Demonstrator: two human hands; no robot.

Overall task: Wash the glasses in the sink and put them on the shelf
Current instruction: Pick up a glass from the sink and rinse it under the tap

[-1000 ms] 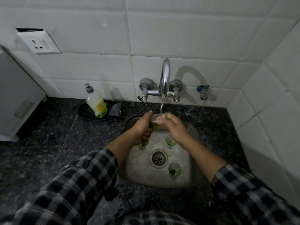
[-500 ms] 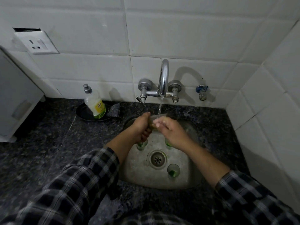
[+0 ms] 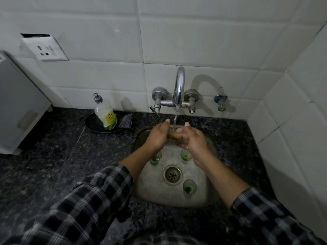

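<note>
A small clear glass [image 3: 172, 132] is under the running stream of the chrome tap [image 3: 179, 89], held between both hands. My left hand [image 3: 156, 137] grips it from the left with the thumb up, and my right hand [image 3: 193, 138] curls round it from the right. Most of the glass is hidden by my fingers. Three more small glasses with green bottoms stand in the steel sink [image 3: 155, 190]: one [image 3: 156, 157] beneath my left wrist, one [image 3: 185, 156] beside my right wrist, one [image 3: 189, 188] near the drain [image 3: 173, 175].
A dish soap bottle [image 3: 104, 114] stands on a black dish [image 3: 92, 123] on the dark granite counter [image 3: 53, 165] left of the sink. A white appliance [image 3: 19, 106] sits at the far left. Tiled walls close the back and right; a wall socket [image 3: 46, 50] is upper left.
My hands have turned the glass under the stream; both thumbs now point up at its sides. The view has shifted slightly. The three glasses in the sink have not moved.
</note>
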